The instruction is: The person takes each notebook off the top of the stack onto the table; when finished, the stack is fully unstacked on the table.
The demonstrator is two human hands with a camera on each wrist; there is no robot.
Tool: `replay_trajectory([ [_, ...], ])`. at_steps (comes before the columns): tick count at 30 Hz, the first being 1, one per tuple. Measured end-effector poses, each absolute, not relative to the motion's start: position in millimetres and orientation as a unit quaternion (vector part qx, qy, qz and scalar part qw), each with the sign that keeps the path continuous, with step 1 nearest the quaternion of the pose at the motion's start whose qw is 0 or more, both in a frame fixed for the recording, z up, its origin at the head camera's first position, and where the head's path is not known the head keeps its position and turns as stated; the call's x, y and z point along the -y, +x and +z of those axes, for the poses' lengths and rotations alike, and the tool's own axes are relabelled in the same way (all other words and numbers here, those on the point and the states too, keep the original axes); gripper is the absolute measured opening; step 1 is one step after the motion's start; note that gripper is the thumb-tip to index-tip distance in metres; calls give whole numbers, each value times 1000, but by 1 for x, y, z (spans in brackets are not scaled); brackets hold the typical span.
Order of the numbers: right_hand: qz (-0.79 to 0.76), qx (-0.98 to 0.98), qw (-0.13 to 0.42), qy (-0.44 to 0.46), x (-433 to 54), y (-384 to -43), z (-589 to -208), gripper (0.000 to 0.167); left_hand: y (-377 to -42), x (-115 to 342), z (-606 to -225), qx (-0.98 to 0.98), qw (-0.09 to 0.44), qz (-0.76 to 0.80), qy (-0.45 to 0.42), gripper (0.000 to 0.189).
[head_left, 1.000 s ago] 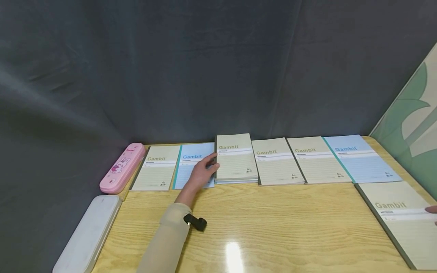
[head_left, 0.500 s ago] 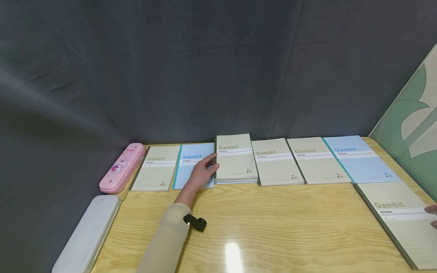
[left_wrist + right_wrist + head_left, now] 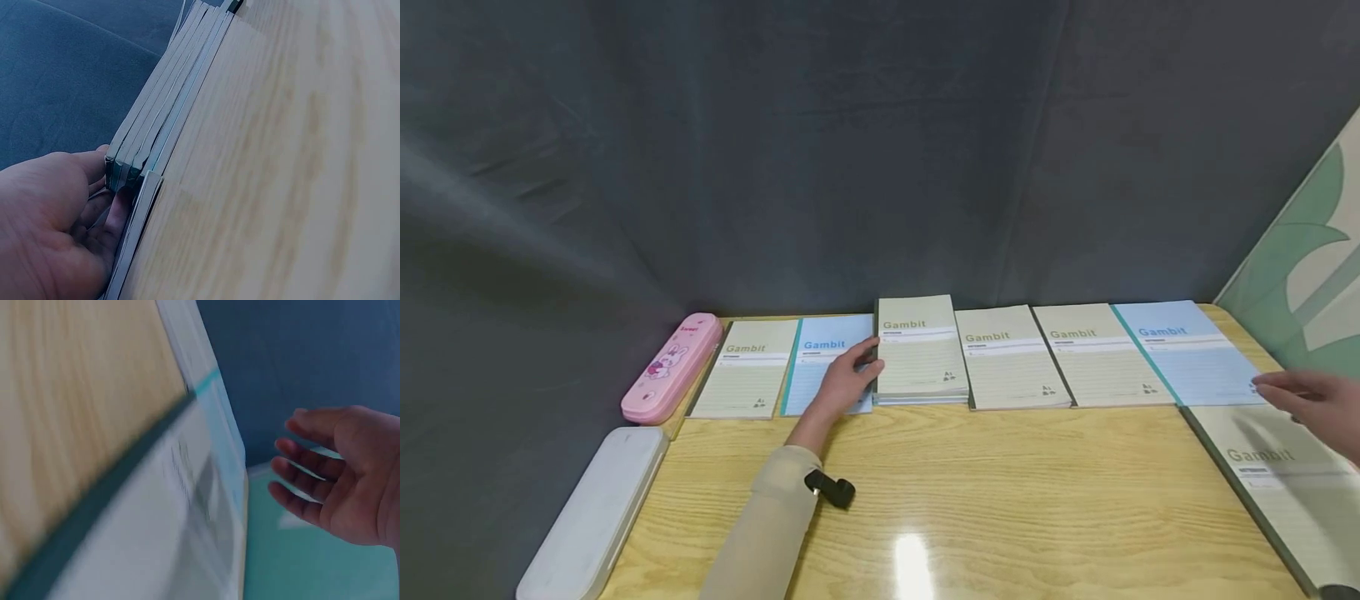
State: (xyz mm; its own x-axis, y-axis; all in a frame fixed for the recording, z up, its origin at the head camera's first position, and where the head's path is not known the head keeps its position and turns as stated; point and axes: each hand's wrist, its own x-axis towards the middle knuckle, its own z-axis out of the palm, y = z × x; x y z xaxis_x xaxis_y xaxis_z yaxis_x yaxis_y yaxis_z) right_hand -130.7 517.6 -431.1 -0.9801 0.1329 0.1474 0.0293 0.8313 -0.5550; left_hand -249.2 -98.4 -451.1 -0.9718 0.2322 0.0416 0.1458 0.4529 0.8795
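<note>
In the head view my left hand (image 3: 842, 383) rests over a blue notebook (image 3: 831, 335), its fingertips touching the dark spine side of a stack of notebooks (image 3: 917, 358) topped by a cream one. The left wrist view shows the stack's layered page edges (image 3: 165, 100) with the left hand (image 3: 56, 219) at its corner. At the far right, my right hand (image 3: 1315, 408) hovers over a cream notebook (image 3: 1270, 508) and casts a shadow on it. Nothing is between its loosely bent fingers in the right wrist view, where the hand (image 3: 350, 475) hangs clear of the covers.
Along the back of the wooden table (image 3: 985, 492) lie cream notebooks (image 3: 1011, 358) and a blue notebook (image 3: 1187, 350) at the right. A pink pencil case (image 3: 670, 367) and a white case (image 3: 595, 508) sit at the left. A dark curtain (image 3: 850, 150) hangs behind.
My right hand has come into view from the right edge, lifting off the cream notebook and moving left and away from me. My left hand stays at the stack.
</note>
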Motion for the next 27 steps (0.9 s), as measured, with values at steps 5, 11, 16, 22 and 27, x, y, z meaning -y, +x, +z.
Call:
replay_trajectory([
  [5, 322, 946, 21, 4, -443, -149, -391, 47, -251, 98, -452, -851, 41, 512, 107, 49],
  [11, 386, 920, 6, 66, -385, -185, -396, 42, -250, 97, -453, -852, 45, 513, 100, 48],
  [16, 421, 904, -19, 78, -341, -208, -400, 43, -249, 97, -454, -852, 49, 512, 95, 48],
  [22, 481, 870, -50, 94, -298, -228, -405, 44, -248, 97, -452, -852, 50, 512, 93, 48],
  [27, 528, 841, -72, 97, -270, -244, -413, 44, -250, 98, -452, -853, 49, 511, 96, 48],
])
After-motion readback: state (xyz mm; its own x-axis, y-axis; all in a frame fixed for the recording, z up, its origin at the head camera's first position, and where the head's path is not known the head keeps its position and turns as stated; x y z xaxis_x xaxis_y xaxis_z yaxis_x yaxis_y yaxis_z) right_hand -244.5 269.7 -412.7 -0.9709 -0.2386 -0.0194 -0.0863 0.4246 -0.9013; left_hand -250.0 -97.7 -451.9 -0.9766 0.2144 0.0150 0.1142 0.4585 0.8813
